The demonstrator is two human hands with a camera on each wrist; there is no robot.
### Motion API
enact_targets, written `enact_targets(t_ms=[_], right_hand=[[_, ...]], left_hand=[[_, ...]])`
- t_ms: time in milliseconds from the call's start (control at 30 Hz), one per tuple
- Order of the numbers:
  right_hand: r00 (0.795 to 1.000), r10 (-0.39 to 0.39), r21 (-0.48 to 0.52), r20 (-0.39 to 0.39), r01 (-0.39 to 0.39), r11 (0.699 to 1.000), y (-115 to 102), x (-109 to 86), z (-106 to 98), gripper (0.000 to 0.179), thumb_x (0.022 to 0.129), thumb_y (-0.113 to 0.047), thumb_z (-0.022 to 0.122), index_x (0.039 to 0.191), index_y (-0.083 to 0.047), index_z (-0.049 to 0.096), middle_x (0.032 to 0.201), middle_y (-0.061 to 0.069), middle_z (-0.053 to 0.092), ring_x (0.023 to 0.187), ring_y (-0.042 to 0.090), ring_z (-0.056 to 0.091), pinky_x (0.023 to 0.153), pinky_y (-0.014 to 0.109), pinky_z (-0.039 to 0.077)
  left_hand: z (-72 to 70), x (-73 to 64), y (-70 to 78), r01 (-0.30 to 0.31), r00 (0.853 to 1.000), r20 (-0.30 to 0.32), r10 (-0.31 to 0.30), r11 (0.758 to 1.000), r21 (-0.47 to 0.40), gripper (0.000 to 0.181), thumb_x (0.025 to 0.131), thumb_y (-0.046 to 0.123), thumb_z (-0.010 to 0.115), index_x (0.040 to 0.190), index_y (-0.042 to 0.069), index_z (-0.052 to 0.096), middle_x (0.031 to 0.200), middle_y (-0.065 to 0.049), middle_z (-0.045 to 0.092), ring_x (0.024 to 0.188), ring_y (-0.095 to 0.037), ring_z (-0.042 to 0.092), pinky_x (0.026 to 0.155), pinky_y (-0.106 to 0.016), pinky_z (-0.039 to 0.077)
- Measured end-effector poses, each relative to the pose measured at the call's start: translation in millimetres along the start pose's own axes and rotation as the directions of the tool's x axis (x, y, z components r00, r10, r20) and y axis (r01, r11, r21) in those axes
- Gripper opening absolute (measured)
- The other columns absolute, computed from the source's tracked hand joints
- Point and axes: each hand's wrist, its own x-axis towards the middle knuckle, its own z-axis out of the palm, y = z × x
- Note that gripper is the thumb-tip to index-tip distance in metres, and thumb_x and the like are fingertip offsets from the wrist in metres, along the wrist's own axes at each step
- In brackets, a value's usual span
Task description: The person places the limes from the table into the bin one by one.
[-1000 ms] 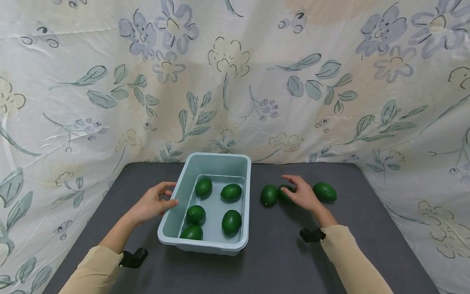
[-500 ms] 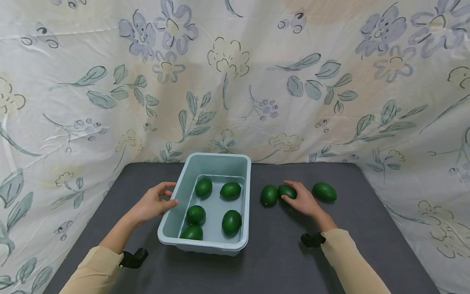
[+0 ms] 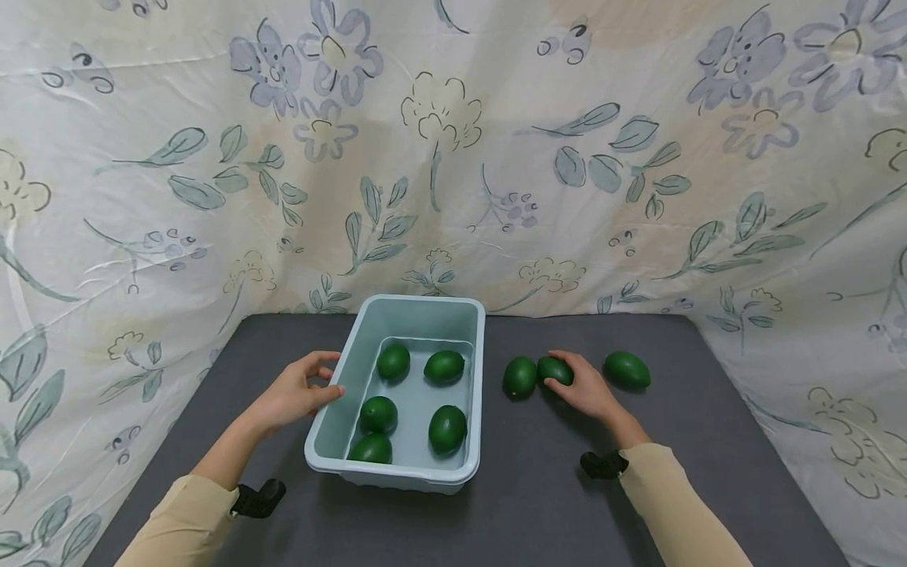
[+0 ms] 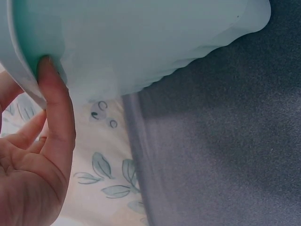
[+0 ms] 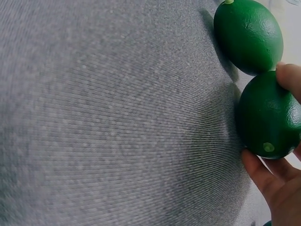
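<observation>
- Green fruit [image 3: 553, 368], head view: at the bin's [image 3: 393, 472] 3 o'clock on the tabletop [image 3: 531, 496], within the right hand [image 3: 590, 388]. Five fruits [image 3: 447, 431] are inside; three remain outside, counting a neighbour [image 3: 520, 377] at 9 o'clock and another fruit [image 3: 627, 371] at 3.
- Left wrist view: the left hand's [image 4: 40, 165] grip pinches the bin's rim.
- Right wrist view: thumb and fingers clamp the fruit, seemingly unlifted, its neighbour touching between 11 and 12 o'clock.

The left sleeve [image 3: 177, 516] is plain beige, the right sleeve [image 3: 680, 504] matching; rounded black devices [image 3: 260, 499] sit at both cuffs.
</observation>
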Motion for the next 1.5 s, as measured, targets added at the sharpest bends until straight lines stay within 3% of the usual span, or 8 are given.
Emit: enact_targets(t_ms=[467,1500], right_hand=[[0.999,0.003,0.005,-0.036,-0.003,1.000,-1.3,5.1,-7.4,0.056,0.086,-0.026,0.066,0.134,-0.007,0.046,0.126,0.019,0.049,0.105,0.034,0.053,0.081,0.049,0.045],[0.998,-0.067,0.030,-0.007,0.067,0.997,-56.0,32.1,-35.3,0.056,0.087,-0.028,0.064,0.136,-0.014,0.042,0.130,0.014,0.045,0.106,0.031,0.052,0.080,0.046,0.046]], left_hand=[[0.2,1.4,-0.7,0.005,1.000,0.002,-0.005,1.000,0.003,0.064,0.088,0.015,0.063,0.140,0.004,0.029,0.110,-0.020,0.048,0.077,-0.021,0.062,0.061,-0.037,0.052],[-0.2,0.7,-1.9,-0.003,1.000,-0.001,0.003,1.000,0.009,0.065,0.086,0.017,0.065,0.140,0.003,0.030,0.110,-0.021,0.049,0.076,-0.021,0.063,0.061,-0.036,0.053]])
